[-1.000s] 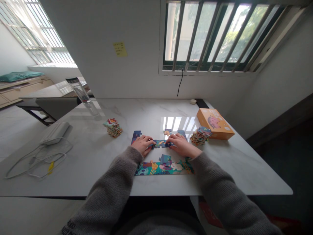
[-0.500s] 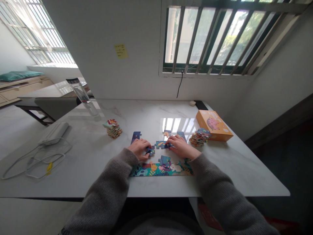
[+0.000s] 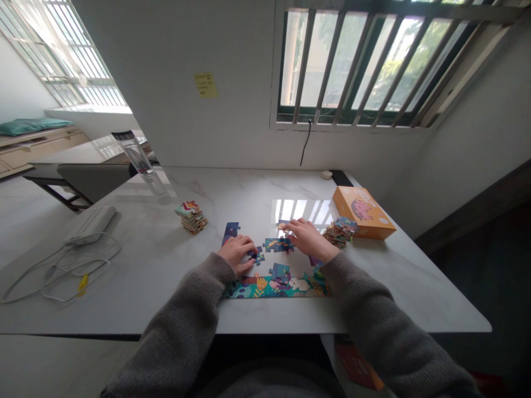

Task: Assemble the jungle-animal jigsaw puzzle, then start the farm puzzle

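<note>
A partly joined jigsaw puzzle lies on the white marbled table, its green bottom row nearest me. My left hand rests over the left side with curved fingers, touching a small dark blue piece. Above the bottom row, a joined blue section with an orange figure lies between my hands. My right hand is just right of it, fingers reaching over a loose piece at the upper middle; whether they grip it is unclear. A dark blue strip stands at the upper left.
Stacked puzzle pieces stand at the left and at the right, beside an orange box. A glass bottle is at the back left. A white device with a cable lies at far left.
My right hand has moved slightly up and away from the middle blue section, to the loose piece above it. My left hand has barely moved.
</note>
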Demonstrator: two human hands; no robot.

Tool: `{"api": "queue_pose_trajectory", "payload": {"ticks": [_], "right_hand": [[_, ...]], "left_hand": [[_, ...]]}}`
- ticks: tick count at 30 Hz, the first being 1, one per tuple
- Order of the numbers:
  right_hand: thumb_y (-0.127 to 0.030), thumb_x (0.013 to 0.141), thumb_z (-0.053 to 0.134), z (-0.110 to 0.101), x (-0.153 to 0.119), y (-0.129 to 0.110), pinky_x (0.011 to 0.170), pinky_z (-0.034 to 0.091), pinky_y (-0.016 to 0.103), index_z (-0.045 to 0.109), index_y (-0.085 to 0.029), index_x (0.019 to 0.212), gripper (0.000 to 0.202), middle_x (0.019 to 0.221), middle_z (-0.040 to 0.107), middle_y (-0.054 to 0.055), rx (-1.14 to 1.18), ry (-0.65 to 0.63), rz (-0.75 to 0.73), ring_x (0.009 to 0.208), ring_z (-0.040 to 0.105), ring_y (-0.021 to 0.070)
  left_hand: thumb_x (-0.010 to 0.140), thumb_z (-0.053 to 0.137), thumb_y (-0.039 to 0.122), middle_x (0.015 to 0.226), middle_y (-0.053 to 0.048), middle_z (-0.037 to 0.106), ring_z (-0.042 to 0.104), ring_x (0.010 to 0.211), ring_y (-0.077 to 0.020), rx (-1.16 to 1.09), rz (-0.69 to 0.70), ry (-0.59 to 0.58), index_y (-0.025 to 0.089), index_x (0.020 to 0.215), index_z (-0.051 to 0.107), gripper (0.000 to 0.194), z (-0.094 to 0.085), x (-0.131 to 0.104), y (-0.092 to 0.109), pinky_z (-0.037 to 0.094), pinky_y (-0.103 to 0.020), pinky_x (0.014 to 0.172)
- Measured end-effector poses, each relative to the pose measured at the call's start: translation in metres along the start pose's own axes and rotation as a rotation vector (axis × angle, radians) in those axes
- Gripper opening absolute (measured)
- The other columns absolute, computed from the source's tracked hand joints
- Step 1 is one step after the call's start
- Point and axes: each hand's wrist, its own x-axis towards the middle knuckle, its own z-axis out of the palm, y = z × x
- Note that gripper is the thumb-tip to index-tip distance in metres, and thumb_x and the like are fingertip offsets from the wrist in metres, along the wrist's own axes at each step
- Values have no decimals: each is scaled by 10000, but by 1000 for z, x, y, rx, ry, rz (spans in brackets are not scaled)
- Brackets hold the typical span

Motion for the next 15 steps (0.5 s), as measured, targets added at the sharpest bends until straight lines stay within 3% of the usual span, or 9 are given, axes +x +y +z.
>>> {"api": "queue_pose_trajectory", "payload": {"ticks": [4, 8, 12, 15], "right_hand": [[-229, 965, 537, 0, 24, 12, 927, 404, 411, 610, -191, 1271, 316, 1236, 636, 139, -90, -14, 86, 1152, 518, 311], [-292, 962, 570, 5, 40, 20, 914, 415, 370, 627, -188, 1259, 320, 1205, 642, 140, -106, -81, 85, 1122, 557, 291], [-266, 956, 556, 8, 44, 23, 909, 412, 362, 645, -165, 1247, 321, 1160, 647, 164, -125, -87, 74, 1092, 588, 294], [-267, 934, 570, 7, 42, 21, 904, 413, 367, 634, -144, 1268, 362, 1148, 649, 181, -140, -78, 79, 1079, 603, 309]], "left_hand": [[759, 722, 330, 1087, -55, 637, 555, 1020, -262, -5, -26, -6, 241, 1008, 662, 271, 2, -1, -1, 418, -388, 884], [729, 718, 289, 1036, -71, 645, 565, 992, -274, 50, -65, 3, 230, 1069, 632, 356, 6, 3, -1, 433, -392, 861], [639, 738, 242, 967, -76, 656, 593, 935, -287, 119, -104, 14, 209, 1053, 602, 436, 8, 7, 1, 443, -408, 841], [645, 718, 219, 969, -64, 658, 612, 909, -259, 12, -74, 72, 201, 1064, 562, 447, 3, 4, 6, 459, -399, 843]]}}
